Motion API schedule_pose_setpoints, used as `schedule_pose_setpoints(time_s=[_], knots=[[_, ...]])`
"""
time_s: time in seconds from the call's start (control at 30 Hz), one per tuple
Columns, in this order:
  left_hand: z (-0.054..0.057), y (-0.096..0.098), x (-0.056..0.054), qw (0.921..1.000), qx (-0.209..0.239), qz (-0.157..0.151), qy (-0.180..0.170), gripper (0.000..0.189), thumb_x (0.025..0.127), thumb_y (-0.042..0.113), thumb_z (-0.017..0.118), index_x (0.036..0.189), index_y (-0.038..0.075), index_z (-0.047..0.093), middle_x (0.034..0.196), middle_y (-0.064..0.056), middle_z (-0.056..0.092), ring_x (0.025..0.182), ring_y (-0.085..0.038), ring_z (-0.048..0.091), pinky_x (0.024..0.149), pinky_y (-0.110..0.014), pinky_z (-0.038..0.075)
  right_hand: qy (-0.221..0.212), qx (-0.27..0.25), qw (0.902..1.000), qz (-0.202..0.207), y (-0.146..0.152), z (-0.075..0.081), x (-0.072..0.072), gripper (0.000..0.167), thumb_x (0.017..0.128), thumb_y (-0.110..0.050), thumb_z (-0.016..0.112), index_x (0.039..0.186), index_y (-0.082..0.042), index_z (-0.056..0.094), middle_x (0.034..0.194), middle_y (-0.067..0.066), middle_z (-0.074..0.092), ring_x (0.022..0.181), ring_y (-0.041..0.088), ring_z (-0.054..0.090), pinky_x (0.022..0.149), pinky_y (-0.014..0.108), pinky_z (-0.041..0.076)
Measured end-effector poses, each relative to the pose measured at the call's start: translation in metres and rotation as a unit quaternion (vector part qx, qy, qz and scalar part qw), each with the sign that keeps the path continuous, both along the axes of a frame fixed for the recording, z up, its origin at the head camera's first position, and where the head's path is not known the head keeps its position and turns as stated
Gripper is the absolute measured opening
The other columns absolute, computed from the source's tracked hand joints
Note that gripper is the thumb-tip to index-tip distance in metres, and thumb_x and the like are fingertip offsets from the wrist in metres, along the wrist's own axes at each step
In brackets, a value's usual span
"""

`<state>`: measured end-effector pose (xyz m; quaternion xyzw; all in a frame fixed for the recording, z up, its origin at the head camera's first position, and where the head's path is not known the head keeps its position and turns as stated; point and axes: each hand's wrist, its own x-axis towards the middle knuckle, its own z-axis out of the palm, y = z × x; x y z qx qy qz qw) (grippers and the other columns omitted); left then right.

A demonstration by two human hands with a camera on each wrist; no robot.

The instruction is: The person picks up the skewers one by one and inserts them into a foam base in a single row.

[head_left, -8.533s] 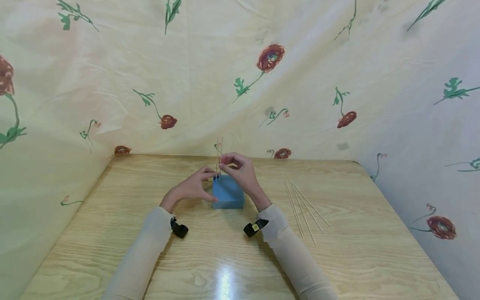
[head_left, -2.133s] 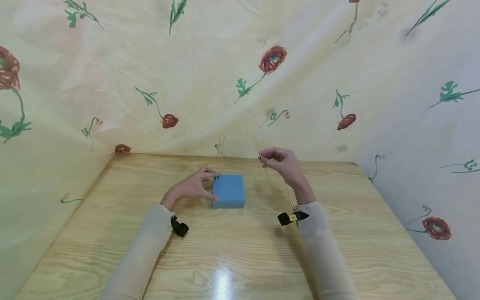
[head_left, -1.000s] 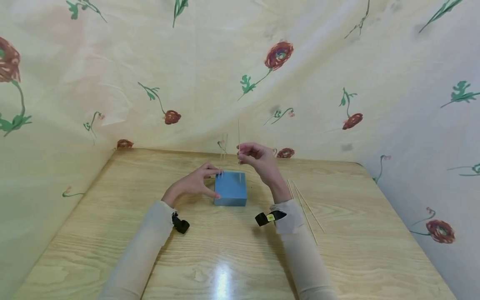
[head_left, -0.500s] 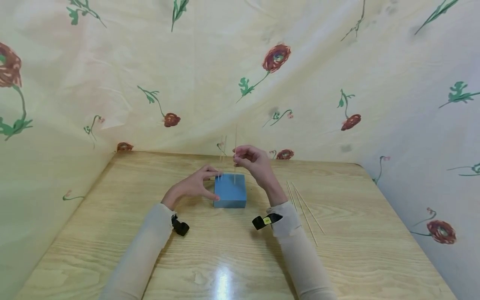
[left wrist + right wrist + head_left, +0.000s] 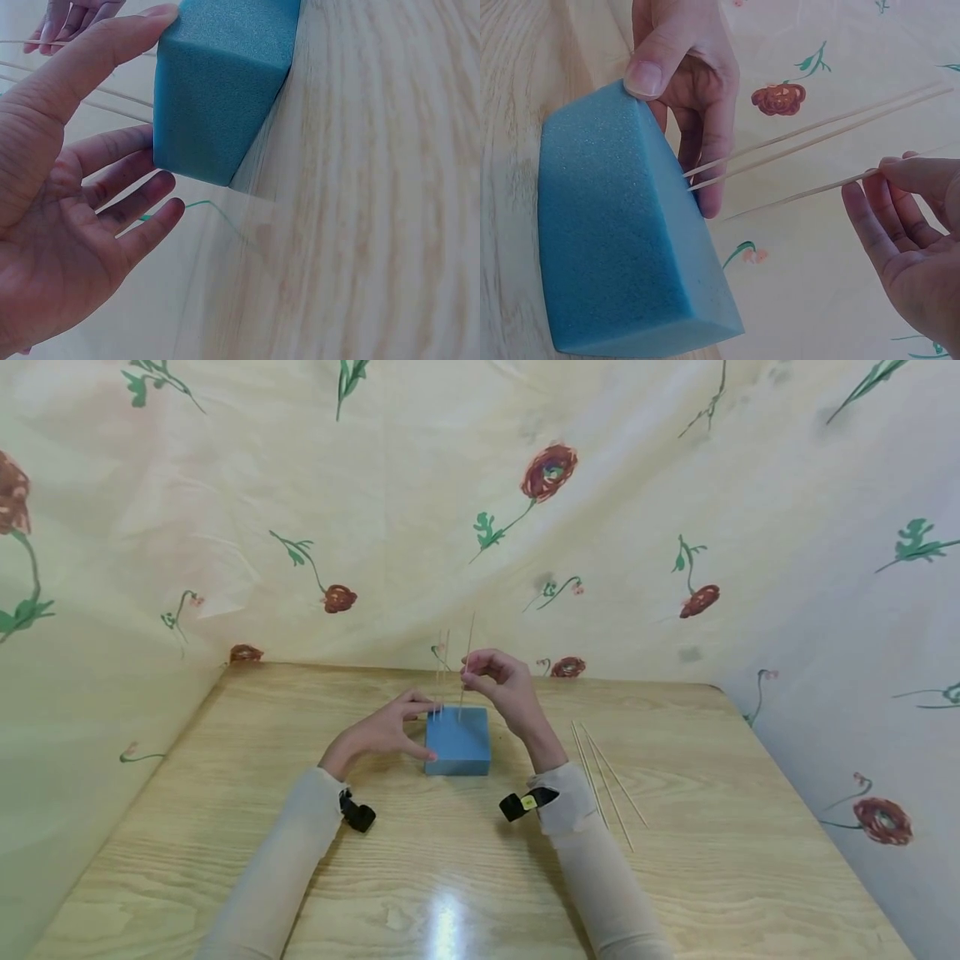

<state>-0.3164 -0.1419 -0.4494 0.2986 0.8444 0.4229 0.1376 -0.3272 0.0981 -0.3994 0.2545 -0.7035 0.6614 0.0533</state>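
Observation:
A blue foam block point(image 5: 459, 743) sits on the table, with two thin wooden skewers point(image 5: 817, 141) standing in its top near the back left corner. My left hand point(image 5: 382, 732) holds the block's left side, thumb at the front corner and index finger at the back. Between thumb and fingertips, my right hand point(image 5: 510, 693) pinches another skewer point(image 5: 795, 198) above the block. This skewer leans slightly, top to the right. In the right wrist view its lower end appears just apart from the foam.
Several loose skewers point(image 5: 607, 785) lie fanned out on the wooden table point(image 5: 720, 860), right of the block. A flower-printed cloth point(image 5: 420, 510) hangs behind the table and along both sides.
Earlier my right hand was at the standing skewers; it then brought another skewer from the right to above the block. Lately it shifted slightly left and the skewer tilted. My left hand stayed.

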Motion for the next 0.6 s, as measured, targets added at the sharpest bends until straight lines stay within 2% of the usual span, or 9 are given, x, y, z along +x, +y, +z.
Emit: schedule_pose_setpoints(time_s=[0.2, 0.43, 0.6], knots=[[0.0000, -0.0007, -0.0007, 1.0000, 0.002, 0.001, -0.001, 0.090, 0.082, 0.030, 0.088, 0.156, 0.007, 0.042, 0.144, -0.013, 0.041, 0.135, -0.034, 0.041, 0.115, -0.056, 0.035, 0.012, -0.012, 0.9999, 0.000, -0.0039, -0.0023, -0.0008, 0.020, 0.095, 0.004, 0.067, 0.111, 0.017, 0.062, 0.106, 0.022, 0.064, 0.087, 0.013, 0.065, 0.080, 0.028, 0.060], [-0.0003, -0.0015, -0.0004, 0.9999, 0.006, 0.004, -0.008, 0.089, 0.082, 0.029, 0.088, 0.156, 0.008, 0.043, 0.144, -0.012, 0.041, 0.135, -0.033, 0.041, 0.115, -0.056, 0.035, 0.019, -0.009, 0.9998, -0.003, -0.0085, -0.0042, 0.0011, 0.015, 0.095, 0.003, 0.067, 0.109, 0.011, 0.065, 0.104, 0.027, 0.064, 0.087, 0.014, 0.066, 0.081, 0.030, 0.061], [-0.0017, -0.0020, -0.0006, 0.9998, 0.011, 0.005, -0.012, 0.089, 0.082, 0.030, 0.088, 0.156, 0.008, 0.042, 0.144, -0.013, 0.041, 0.137, -0.035, 0.040, 0.116, -0.057, 0.034, 0.020, -0.012, 0.9997, -0.005, -0.0102, -0.0062, 0.0018, 0.016, 0.095, 0.004, 0.067, 0.108, 0.013, 0.064, 0.104, 0.026, 0.064, 0.086, 0.013, 0.066, 0.081, 0.031, 0.061]])
